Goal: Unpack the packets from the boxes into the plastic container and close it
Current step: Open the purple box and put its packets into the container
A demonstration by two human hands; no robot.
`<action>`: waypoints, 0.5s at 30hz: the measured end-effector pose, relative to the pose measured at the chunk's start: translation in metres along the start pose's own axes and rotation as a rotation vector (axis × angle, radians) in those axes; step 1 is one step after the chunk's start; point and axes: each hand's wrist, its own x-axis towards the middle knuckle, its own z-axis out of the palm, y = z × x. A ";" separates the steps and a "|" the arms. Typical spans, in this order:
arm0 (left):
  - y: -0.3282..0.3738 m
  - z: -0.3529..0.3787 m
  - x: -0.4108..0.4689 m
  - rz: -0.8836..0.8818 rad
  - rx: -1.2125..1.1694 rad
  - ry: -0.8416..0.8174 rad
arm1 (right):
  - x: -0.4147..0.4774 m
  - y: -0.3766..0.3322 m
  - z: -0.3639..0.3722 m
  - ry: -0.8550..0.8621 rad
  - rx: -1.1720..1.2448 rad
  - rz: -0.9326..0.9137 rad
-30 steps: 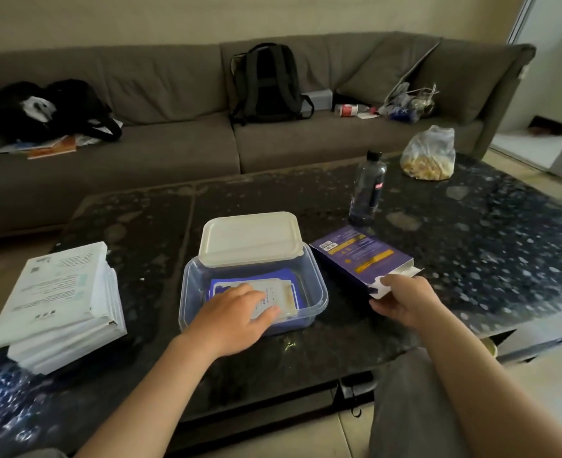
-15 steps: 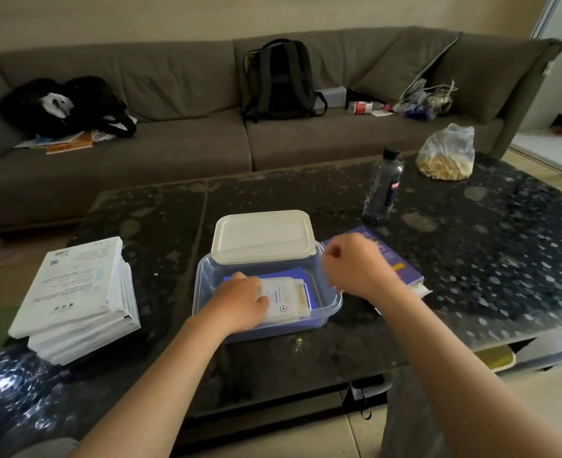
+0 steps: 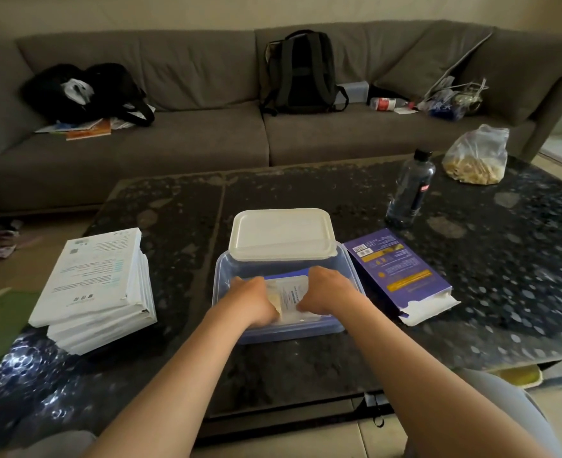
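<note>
A clear blue-tinted plastic container stands on the dark table in front of me. Its white lid rests across the far rim. White packets lie inside on top of blue ones. Both hands are down in the container: my left hand grips the packets' left edge, and my right hand grips their right edge. An opened purple box lies flat just right of the container, its torn flap toward me. A stack of white boxes sits to the left.
A dark water bottle stands behind the purple box, with a plastic bag of food at the far right. The sofa beyond the table carries a backpack, black bags and clutter. The table's near edge runs beneath my forearms.
My right hand left the purple box's flap, crossed over and went down into the container beside my left hand. The left hand stayed on the packets. The camera view shifted slightly.
</note>
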 end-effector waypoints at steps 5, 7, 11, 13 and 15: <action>-0.002 0.000 -0.001 -0.007 -0.012 0.011 | 0.004 0.003 0.002 -0.010 0.008 0.001; -0.003 -0.001 -0.002 -0.015 -0.026 0.018 | 0.004 0.002 0.003 -0.015 0.006 -0.004; -0.005 -0.002 -0.005 -0.018 -0.028 0.016 | 0.005 0.001 0.004 -0.025 0.017 -0.009; -0.006 -0.003 -0.008 -0.013 -0.018 0.018 | 0.007 0.000 0.002 -0.055 0.024 -0.006; -0.006 -0.004 -0.010 -0.005 -0.006 0.017 | 0.007 -0.002 -0.001 -0.098 0.025 0.004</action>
